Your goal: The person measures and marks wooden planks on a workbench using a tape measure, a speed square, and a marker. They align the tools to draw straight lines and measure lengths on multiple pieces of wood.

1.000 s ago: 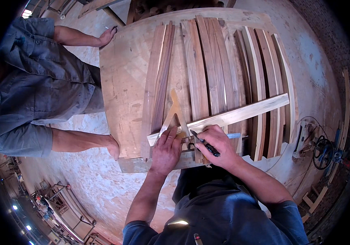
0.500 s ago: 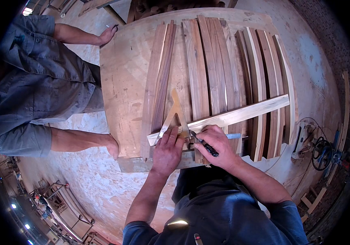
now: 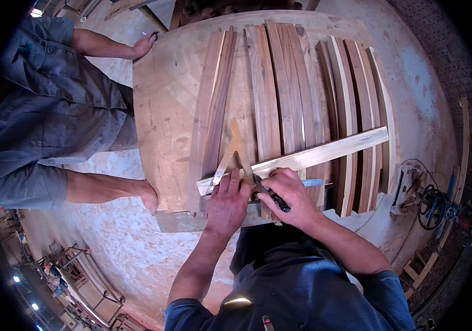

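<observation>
A pale wooden strip (image 3: 330,153) lies slantwise across several darker boards. Over its left end sits a yellowish triangular square (image 3: 236,138). My left hand (image 3: 228,201) presses the square and strip together near the table's front edge, fingers bent over them. Just to the right, my right hand (image 3: 288,193) grips a slim black pen-like tool (image 3: 278,202), its tip beside the square's right leg. A bluish flat blade (image 3: 314,182) sticks out to the right from under that hand. What the fingers cover of the square and strip is hidden.
Long brown boards (image 3: 293,88) lie side by side on a worn wooden table (image 3: 164,110). At the left a person (image 3: 70,105) in grey work clothes rests a hand on the table's edge. A black handwheel (image 3: 432,207) stands at the right.
Both hands stay at the strip and square, with only a very small shift. The whole view has slid slightly. The other person keeps the same pose.
</observation>
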The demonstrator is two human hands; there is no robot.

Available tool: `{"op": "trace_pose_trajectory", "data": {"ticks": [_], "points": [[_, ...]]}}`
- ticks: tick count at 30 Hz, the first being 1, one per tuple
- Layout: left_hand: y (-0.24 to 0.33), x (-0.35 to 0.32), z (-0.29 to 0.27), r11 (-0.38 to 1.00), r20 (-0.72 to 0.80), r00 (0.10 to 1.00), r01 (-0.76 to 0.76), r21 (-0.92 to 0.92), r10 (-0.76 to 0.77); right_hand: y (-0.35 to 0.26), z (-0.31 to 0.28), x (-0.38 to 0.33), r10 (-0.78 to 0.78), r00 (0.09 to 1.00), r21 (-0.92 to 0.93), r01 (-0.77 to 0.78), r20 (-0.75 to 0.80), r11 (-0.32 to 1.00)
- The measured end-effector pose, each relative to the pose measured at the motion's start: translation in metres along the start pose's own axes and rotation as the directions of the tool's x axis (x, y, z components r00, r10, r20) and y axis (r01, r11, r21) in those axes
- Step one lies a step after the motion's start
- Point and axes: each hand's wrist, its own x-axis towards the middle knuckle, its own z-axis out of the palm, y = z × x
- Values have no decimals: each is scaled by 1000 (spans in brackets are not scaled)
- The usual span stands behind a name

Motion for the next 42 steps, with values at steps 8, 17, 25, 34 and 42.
{"op": "trace_pose_trajectory", "data": {"ticks": [8, 17, 25, 34, 42], "points": [[1, 0, 0, 1000, -4, 1000, -1, -6, 1, 0, 1, 1, -7, 1000, 19, 7, -8, 1000], [-1, 0, 3, 1000, -15, 1000, -14, 7, 14, 4, 5, 8, 6, 999, 25, -5, -45, 1000], [-1, 1, 3, 1000, -38, 999, -18, -1, 18, 7, 7, 8, -6, 1000, 13, 6, -30, 1000], [-2, 1, 3, 997, -22, 1000, 21, -80, -23, -6, -14, -8, 78, 997, 86, -76, -20, 993], [8, 6, 7, 998, -56, 998, -28, -48, 25, 10, -27, -12, 52, 991, 68, -44, -122, 997]]}}
